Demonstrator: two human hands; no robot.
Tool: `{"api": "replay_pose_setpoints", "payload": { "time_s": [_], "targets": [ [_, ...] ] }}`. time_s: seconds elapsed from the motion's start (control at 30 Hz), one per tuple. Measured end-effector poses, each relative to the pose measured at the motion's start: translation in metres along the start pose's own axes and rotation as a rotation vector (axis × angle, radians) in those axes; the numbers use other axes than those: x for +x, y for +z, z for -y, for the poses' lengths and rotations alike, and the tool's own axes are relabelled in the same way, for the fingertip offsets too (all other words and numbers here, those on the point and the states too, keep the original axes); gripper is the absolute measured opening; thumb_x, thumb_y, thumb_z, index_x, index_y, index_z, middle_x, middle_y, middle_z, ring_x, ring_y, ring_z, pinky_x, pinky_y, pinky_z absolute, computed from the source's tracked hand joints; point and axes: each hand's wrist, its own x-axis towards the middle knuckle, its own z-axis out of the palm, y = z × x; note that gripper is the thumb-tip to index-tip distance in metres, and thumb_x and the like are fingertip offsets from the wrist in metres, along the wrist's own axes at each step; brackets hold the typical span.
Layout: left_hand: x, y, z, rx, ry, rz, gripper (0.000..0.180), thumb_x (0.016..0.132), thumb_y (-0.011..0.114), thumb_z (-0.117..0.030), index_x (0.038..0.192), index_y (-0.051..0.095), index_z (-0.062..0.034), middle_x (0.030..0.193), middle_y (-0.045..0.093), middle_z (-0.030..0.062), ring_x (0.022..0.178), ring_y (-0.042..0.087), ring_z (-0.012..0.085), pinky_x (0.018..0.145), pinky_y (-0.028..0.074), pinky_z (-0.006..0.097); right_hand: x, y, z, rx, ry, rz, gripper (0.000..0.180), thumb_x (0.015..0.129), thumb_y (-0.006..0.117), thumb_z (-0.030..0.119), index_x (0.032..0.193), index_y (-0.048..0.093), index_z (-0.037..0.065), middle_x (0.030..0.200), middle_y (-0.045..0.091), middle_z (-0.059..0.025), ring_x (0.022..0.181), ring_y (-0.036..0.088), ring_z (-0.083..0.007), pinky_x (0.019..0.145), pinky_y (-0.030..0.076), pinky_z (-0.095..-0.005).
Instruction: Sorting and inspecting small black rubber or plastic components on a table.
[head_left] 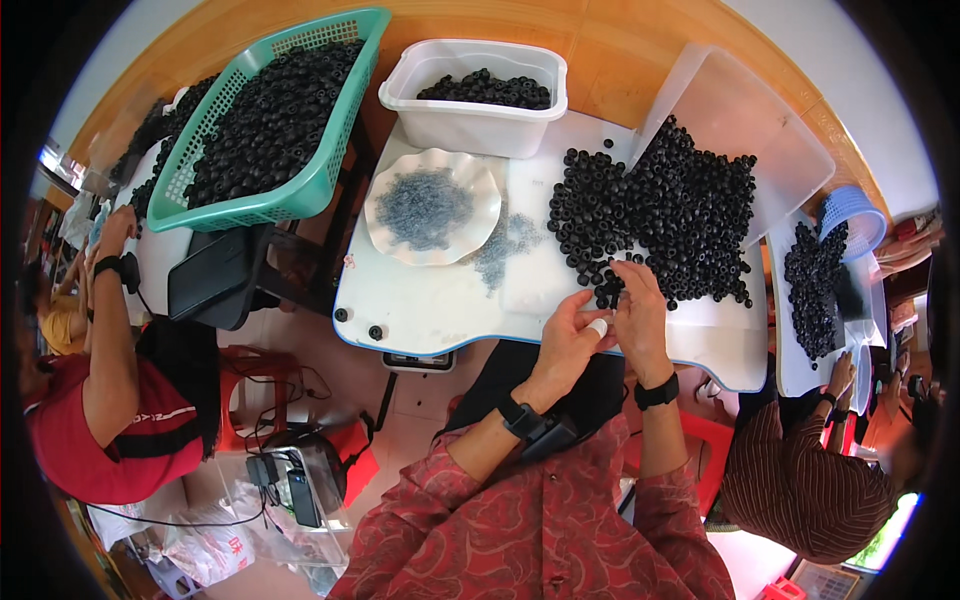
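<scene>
Hands are meeting at the white surface edge: I'm pinching a small white piece in my left hand, right hand closing beside the black rings.

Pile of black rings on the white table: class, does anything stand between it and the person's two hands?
Nothing visible does. The left hand and right hand meet at the near edge of the pile of black rings on the white table; the right fingertips already reach its nearest rings.
</scene>
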Motion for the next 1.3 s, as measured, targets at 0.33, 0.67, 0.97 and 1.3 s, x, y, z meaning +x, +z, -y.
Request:
{"api": "replay_pose_setpoints", "payload": {
  "time_s": [0.33, 0.67, 0.97, 1.3],
  "targets": [
    [-0.008, -0.006, 0.002, -0.049, 0.034, -0.019, 0.053, 0.093, 0.042, 0.007, 0.143, 0.023, 0.009, 0.124, 0.051, 0.0282, 0.104, 0.065, 0.0305, 0.093, 0.056, 0.038, 0.024, 0.01, -0.036, -0.232, -0.097, -0.052, 0.057, 0.067, 0.048, -0.016, 0.122, 0.057, -0.002, 0.128, 0.053, -0.0163, 0.117, 0.049, -0.0363, 0.1, 0.041, -0.0424],
    [-0.007, -0.005, 0.002, -0.034, 0.053, -0.04, 0.054, 0.093, 0.044, 0.007, 0.143, 0.023, 0.0079, 0.122, 0.052, 0.0276, 0.102, 0.065, 0.0303, 0.092, 0.057, 0.038, 0.024, 0.013, -0.028, -0.264, -0.031, -0.045, 0.044, 0.069, 0.052, -0.011, 0.108, 0.063, 0.007, 0.113, 0.054, -0.0076, 0.104, 0.052, -0.0308, 0.086, 0.042, -0.0421],
    [-0.005, -0.004, 0.003, -0.059, 0.052, -0.046, 0.053, 0.094, 0.045, 0.007, 0.143, 0.024, 0.0073, 0.12, 0.055, 0.0255, 0.1, 0.066, 0.0291, 0.09, 0.058, 0.038, 0.014, 0.009, -0.015, -0.186, 0.004, 0.014, 0.042, 0.068, 0.052, -0.011, 0.103, 0.065, 0.007, 0.105, 0.056, -0.008, 0.098, 0.052, -0.0309, 0.084, 0.043, -0.0417],
    [-0.009, -0.008, 0.003, -0.05, 0.054, -0.04, 0.047, 0.095, 0.044, 0.005, 0.139, 0.028, 0.008, 0.119, 0.056, 0.0245, 0.102, 0.065, 0.0276, 0.091, 0.057, 0.038, 0.009, 0.01, -0.007, -0.152, 0.037, -0.027, 0.044, 0.068, 0.052, -0.012, 0.106, 0.065, 0.006, 0.107, 0.057, -0.0094, 0.103, 0.053, -0.0318, 0.087, 0.043, -0.0422]
  ]
}}
